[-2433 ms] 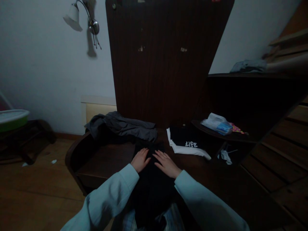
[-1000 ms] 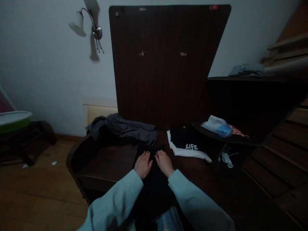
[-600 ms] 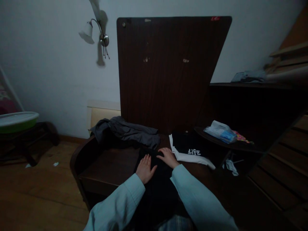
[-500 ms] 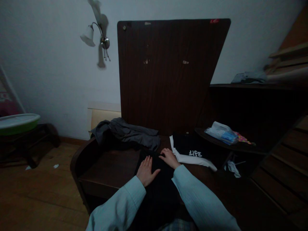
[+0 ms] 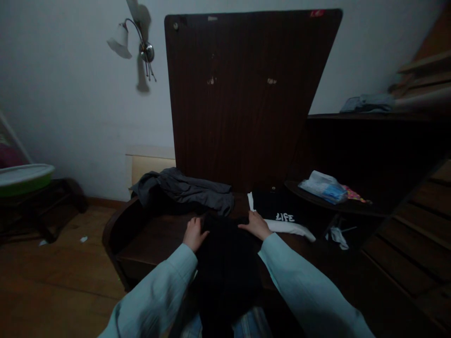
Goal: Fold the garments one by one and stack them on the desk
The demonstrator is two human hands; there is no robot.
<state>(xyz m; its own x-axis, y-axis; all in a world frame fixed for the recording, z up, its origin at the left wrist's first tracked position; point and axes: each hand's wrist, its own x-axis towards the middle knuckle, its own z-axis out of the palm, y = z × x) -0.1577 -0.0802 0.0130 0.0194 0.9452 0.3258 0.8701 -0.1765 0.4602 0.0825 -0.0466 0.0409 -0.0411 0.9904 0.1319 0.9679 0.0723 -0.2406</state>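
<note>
A black garment [image 5: 229, 263] lies over the dark wooden bench top and hangs toward my lap; its kind is hard to make out in the dim light. At its left edge, my left hand [image 5: 195, 234] is closed on the cloth, thumb pointing inward. My right hand [image 5: 258, 226] grips the opposite edge, its thumb also turned in over the fabric. Just beyond my right hand sits a folded black and white garment [image 5: 262, 204] with white lettering. A crumpled grey garment [image 5: 197, 188] lies behind my left hand.
The bench [image 5: 151, 239] has a curved left arm and a tall dark board [image 5: 243, 103] behind it. To the right, a corner shelf [image 5: 299, 190] carries a plastic packet [image 5: 322, 188]. A green-sided basin [image 5: 26, 180] rests on a low stand at far left.
My hands have moved apart from lying flat on the black garment to its two side edges. The view has tilted slightly downward.
</note>
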